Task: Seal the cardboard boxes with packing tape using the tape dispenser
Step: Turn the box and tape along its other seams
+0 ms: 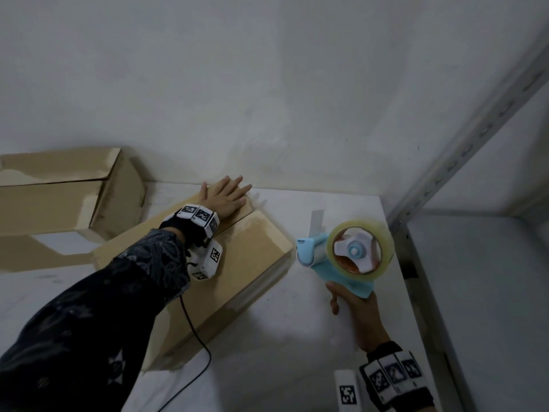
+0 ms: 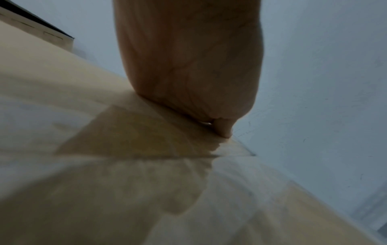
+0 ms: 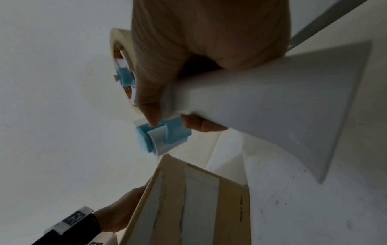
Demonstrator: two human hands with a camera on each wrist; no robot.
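Observation:
A long closed cardboard box [image 1: 237,263] lies diagonally on the white shelf [image 1: 297,337]. My left hand [image 1: 228,199] presses flat on its far end, fingers straight; the left wrist view shows the palm [image 2: 188,66] on the cardboard [image 2: 104,165]. To the right of the box, my right hand [image 1: 353,304] grips the handle of a light-blue tape dispenser [image 1: 335,257] carrying a roll of clear tape [image 1: 361,246], held above the shelf. A short tail of tape [image 1: 316,221] sticks up from its front. In the right wrist view my fingers [image 3: 155,92] curl round the dispenser [image 3: 163,134], and the box's end [image 3: 199,199] shows taped strips.
A second cardboard box [image 1: 59,191] stands at the back left against the white wall [image 1: 267,84]. A perforated metal upright [image 1: 463,144] rises at the right, with a grey shelf [image 1: 490,292] beyond it. A black cable [image 1: 193,331] hangs from my left wrist across the box.

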